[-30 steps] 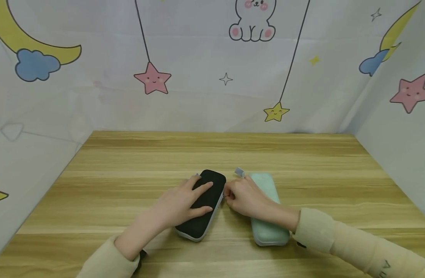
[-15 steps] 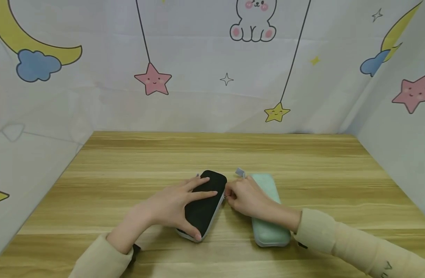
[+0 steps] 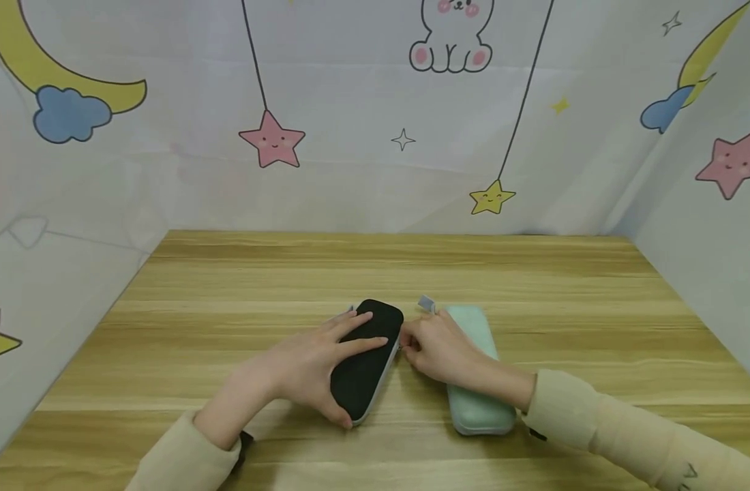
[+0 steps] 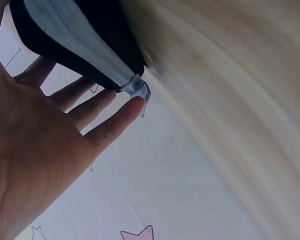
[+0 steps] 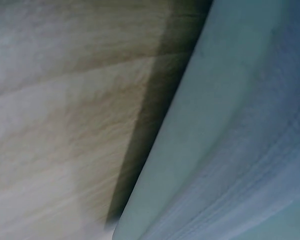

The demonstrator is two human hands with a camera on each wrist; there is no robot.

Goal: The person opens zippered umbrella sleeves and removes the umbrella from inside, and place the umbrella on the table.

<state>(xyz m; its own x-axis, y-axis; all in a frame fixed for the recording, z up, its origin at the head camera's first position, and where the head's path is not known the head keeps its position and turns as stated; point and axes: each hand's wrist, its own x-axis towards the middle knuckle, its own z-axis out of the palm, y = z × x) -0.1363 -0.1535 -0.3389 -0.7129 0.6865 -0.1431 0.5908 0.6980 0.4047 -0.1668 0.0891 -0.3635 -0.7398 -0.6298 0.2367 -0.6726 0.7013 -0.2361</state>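
A black zip case point(image 3: 359, 382) with a pale grey zipped side lies slanted on the table. My left hand point(image 3: 304, 361) holds it from the left, fingers spread over its top and thumb at the near end. In the left wrist view, a fingertip touches the grey fabric tab point(image 4: 136, 87) at the case's end. At the case's right side, my right hand point(image 3: 436, 346) has its fingers curled and pinches the small zipper pull point(image 3: 401, 346), mostly hidden by the fingers. Under the right wrist lies a mint green zip case point(image 3: 482, 414), which fills much of the right wrist view.
The wood-grain table point(image 3: 258, 273) extends behind and to both sides of the cases. A grey tab point(image 3: 427, 303) sticks out at the green case's far end. A white printed cloth point(image 3: 350, 184) hangs behind the table and along its sides.
My left hand has shifted its hold: the thumb moved from the top of the black case to its near end. The right hand has stayed at the case's right side.
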